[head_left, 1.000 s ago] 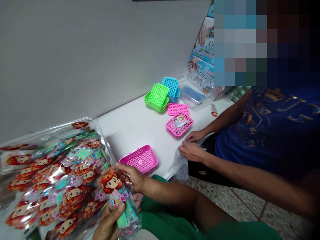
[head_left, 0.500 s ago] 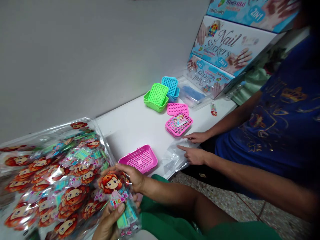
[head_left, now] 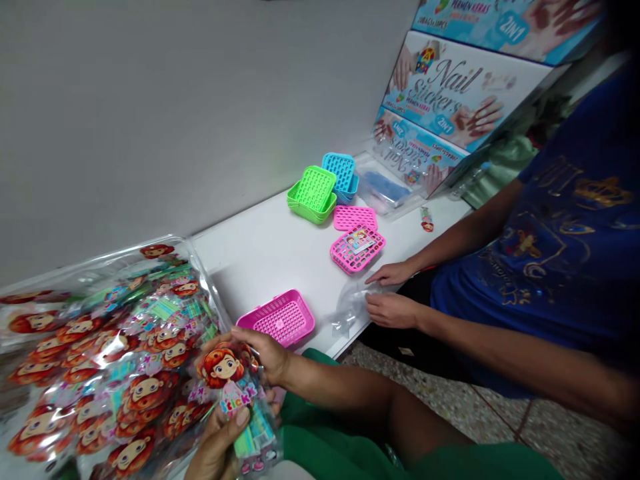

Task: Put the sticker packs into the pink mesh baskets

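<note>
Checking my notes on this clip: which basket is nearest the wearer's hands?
The lidless pink basket, just beyond the right hand. The lidded pink basket, green basket and blue basket all sit farther off.

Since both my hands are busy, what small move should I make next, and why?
Perhaps move the packets over the open pink basket: your left hand and right hand hold them, and that basket lies just beyond the right one.

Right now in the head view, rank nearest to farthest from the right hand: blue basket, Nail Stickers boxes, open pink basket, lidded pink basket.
1. Open pink basket, just beyond the right hand.
2. Lidded pink basket, farther right.
3. Blue basket, farther back.
4. Nail Stickers boxes, far right.
</note>
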